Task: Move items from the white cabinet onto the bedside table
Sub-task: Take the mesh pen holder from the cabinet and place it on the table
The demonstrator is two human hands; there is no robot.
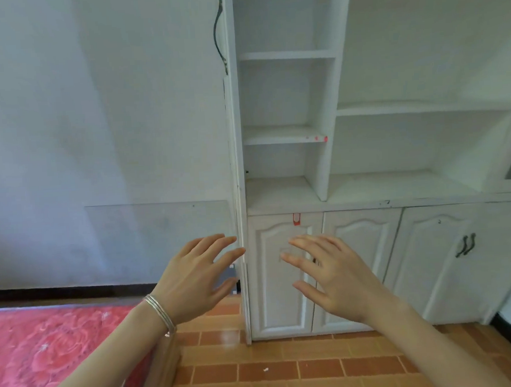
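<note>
Left hand (193, 275) and right hand (334, 275) raised before white cabinet (432, 272), fingers spread wide, holding nothing; cabinet stands against wall (94, 113) straight ahead; red tag (296, 219) atop left door (272, 297), lettering unreadable.

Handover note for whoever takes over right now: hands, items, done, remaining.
Left hand: open, fingers spread, holding nothing; silver bangles on the wrist.
Right hand: open, holding nothing, in front of the closed lower panelled doors of the white cabinet.
Items: none visible on the cabinet's open shelves; anything behind the doors is hidden. The bedside table is not in view.
Done: cannot tell.
Left: probably open the lower doors, check inside, carry finds to the bedside table.
</note>
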